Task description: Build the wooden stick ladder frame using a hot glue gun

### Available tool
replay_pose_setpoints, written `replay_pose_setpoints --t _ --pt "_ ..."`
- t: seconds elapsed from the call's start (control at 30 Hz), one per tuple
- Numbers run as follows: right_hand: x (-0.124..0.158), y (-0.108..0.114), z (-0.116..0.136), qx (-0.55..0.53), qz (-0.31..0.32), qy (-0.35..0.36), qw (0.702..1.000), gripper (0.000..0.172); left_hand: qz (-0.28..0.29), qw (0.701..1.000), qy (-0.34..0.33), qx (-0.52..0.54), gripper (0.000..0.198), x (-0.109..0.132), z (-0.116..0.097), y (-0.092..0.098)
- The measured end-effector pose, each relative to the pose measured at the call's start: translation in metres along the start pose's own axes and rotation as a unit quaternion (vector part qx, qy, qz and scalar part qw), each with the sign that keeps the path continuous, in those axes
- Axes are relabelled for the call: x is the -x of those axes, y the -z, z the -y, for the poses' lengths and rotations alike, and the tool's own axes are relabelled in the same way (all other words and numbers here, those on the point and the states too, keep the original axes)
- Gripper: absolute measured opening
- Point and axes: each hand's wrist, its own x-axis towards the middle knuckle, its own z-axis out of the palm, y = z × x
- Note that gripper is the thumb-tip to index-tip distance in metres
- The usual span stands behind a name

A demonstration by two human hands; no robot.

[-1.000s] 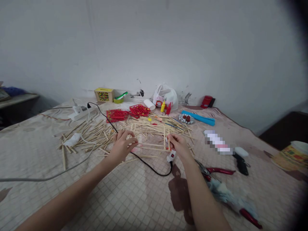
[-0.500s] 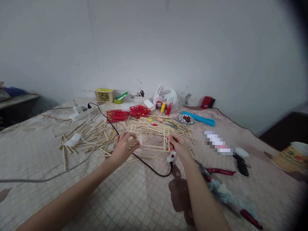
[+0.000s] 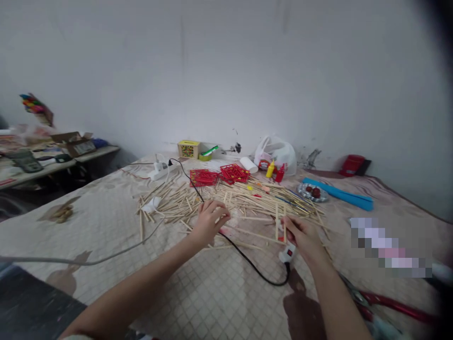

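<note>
My left hand (image 3: 208,221) hovers over a wide heap of thin wooden sticks (image 3: 247,198) on a patterned cloth; its fingers are curled and pinched, and what they hold is too small to name. My right hand (image 3: 305,236) is closed round a small white glue gun (image 3: 288,252) with a red switch, its black cord (image 3: 247,257) looping across the cloth. Just in front of the right hand stands a little frame of joined sticks (image 3: 279,226). Two red lattice panels (image 3: 219,175) lie behind the heap.
A white power strip (image 3: 159,170), a small yellow box (image 3: 188,148), a white plastic bag (image 3: 276,152), glue bottles (image 3: 274,171), a foil dish (image 3: 311,192) and a blue strip (image 3: 339,194) line the far side. Red-handled pliers (image 3: 382,302) lie right. A cluttered shelf (image 3: 46,151) stands left.
The view has swung to the left, so everything sits further right and the shelf at the left has come into sight. Both hands keep their places at the stick frame.
</note>
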Motion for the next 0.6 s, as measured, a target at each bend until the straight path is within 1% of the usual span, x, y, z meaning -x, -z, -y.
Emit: replay_pose_setpoints --t 0.07,0.13,0.23,0.33,0.4,0.5,0.6 --pt "0.0 0.001 -0.001 -0.003 -0.009 -0.011 1.0 0.037 -0.005 1.0 0.024 -0.005 0.016 0.002 0.015 0.008" --pt "0.0 0.001 -0.002 -0.003 -0.018 -0.022 1.0 0.039 -0.002 0.999 0.049 -0.01 0.017 0.005 0.034 0.015" --pt "0.001 0.001 0.0 0.008 -0.024 -0.026 0.999 0.04 0.019 0.996 0.084 -0.023 0.02 0.011 0.065 0.023" --pt "0.001 0.001 0.0 0.016 -0.022 -0.026 0.999 0.04 0.051 0.992 0.11 -0.04 0.018 0.017 0.09 0.027" --pt "0.001 0.001 -0.001 0.012 -0.017 -0.028 0.999 0.04 0.073 0.989 0.119 -0.048 0.015 0.02 0.101 0.027" --pt "0.001 0.002 -0.003 0.011 -0.016 -0.029 0.999 0.038 0.102 0.986 0.122 -0.056 0.012 0.024 0.111 0.024" --pt "0.002 0.003 -0.002 0.02 -0.024 -0.037 0.999 0.039 0.112 0.983 0.124 -0.07 0.012 0.023 0.118 0.019"
